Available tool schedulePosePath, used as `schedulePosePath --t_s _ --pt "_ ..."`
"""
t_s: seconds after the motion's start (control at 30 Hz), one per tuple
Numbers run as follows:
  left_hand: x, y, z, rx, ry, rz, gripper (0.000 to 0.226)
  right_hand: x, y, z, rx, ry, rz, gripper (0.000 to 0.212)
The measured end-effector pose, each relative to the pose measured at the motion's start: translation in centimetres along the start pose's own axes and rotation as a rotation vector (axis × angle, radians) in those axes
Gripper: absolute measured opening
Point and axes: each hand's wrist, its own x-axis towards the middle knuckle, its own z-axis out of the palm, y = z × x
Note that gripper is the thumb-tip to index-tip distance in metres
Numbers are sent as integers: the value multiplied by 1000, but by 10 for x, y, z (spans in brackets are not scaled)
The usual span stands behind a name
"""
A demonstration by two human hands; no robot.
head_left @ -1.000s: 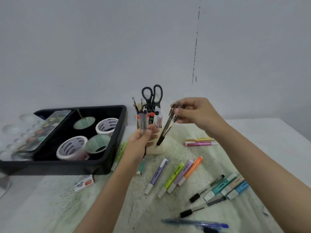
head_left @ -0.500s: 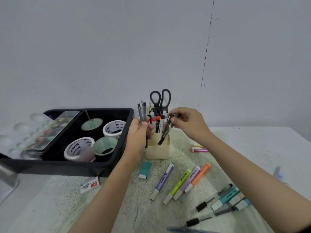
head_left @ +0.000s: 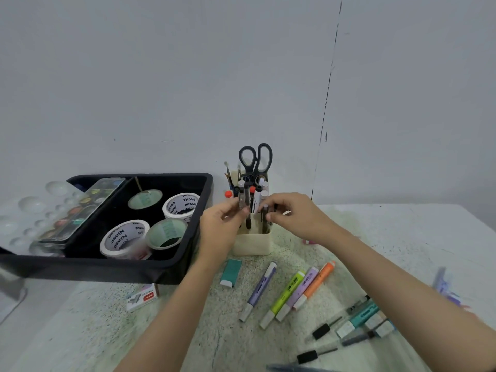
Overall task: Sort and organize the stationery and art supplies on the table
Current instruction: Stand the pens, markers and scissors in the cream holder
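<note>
A cream pen holder (head_left: 252, 242) stands mid-table with black scissors (head_left: 255, 160), brushes and several pens in it. My left hand (head_left: 220, 226) grips a small bunch of dark pens (head_left: 244, 202) upright over the holder's left side. My right hand (head_left: 292, 214) pinches a dark pen (head_left: 266, 218) whose lower end is inside the holder. Loose highlighters lie in front: purple (head_left: 259, 289), yellow-green (head_left: 284, 298), lilac (head_left: 298, 292) and orange (head_left: 318, 283). A teal eraser (head_left: 230, 272) lies by my left wrist.
A black tray (head_left: 185, 253) on the left holds tape rolls (head_left: 124, 238) and a paint palette (head_left: 80, 208). A staples box (head_left: 142, 296) lies in front of it. More pens and teal markers (head_left: 357, 322) lie at the lower right. A wall stands close behind.
Both hands came down toward the holder. The right hand's pen went from held at a slant above the table to standing in the holder. The camera shifted.
</note>
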Motion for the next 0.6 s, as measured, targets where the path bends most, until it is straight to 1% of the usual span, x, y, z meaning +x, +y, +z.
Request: schedulePosePath --t_s 0.13,0.27,0.33,0.47,0.6 --pt "-4 -8 0 116 -61 -33 26 -4 0 0 42 24 -9 20" --pt "-5 -14 0 265 -133 -57 19 -6 -1 0 70 35 9 16" --pt "-6 -15 -1 318 -159 -76 17 -7 -1 0 94 36 26 17" --pt "-8 -10 -3 239 -212 -103 29 -10 0 -1 148 8 68 27" --pt "-7 -6 -7 219 -272 -42 39 -14 3 0 199 17 78 33"
